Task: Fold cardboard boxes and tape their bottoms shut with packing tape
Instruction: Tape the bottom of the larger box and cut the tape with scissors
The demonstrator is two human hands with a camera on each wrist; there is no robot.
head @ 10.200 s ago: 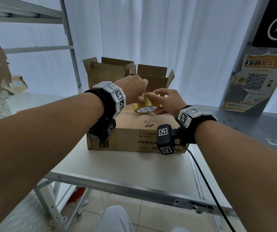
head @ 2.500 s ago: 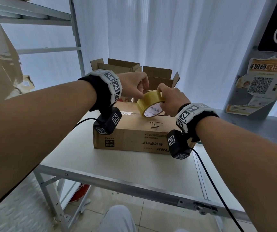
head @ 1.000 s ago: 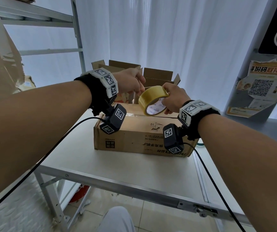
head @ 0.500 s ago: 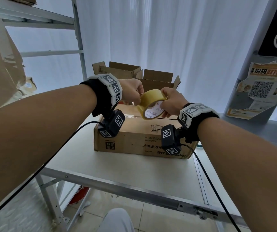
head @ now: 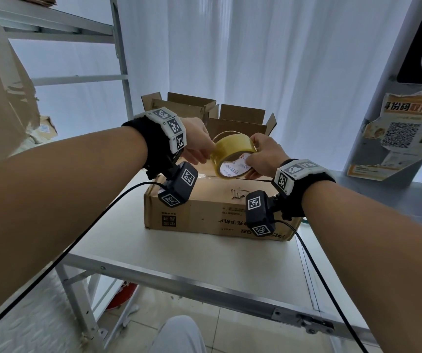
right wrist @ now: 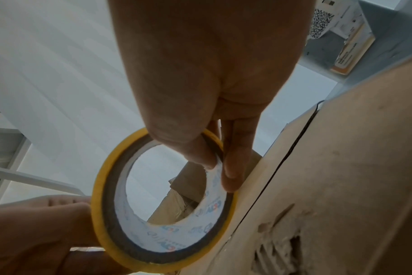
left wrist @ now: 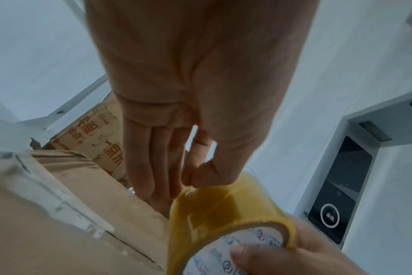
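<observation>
A closed brown cardboard box (head: 220,210) lies on the white table (head: 179,253), its centre seam up. Above it both hands hold a yellow packing tape roll (head: 233,155). My right hand (head: 263,156) pinches the roll's wall, thumb inside the white core (right wrist: 200,240) and fingers (right wrist: 233,167) outside. My left hand (head: 197,143) pinches the tape at the roll's outer wrap, thumb against the forefinger (left wrist: 195,178). The roll (left wrist: 223,214) hangs clear of the box top (left wrist: 59,232). A strip of clear tape (left wrist: 47,189) lies on the box.
Two open cardboard boxes (head: 187,108) (head: 240,123) stand behind at the table's back. A metal shelf upright (head: 120,59) rises at the left. A grey cabinet with a QR poster (head: 398,136) stands right. Wrist-camera cables (head: 314,266) hang over the table's front edge.
Both hands have stayed on the roll above the box. The roll has dropped slightly and tilted, and the left fingers have shifted along its rim.
</observation>
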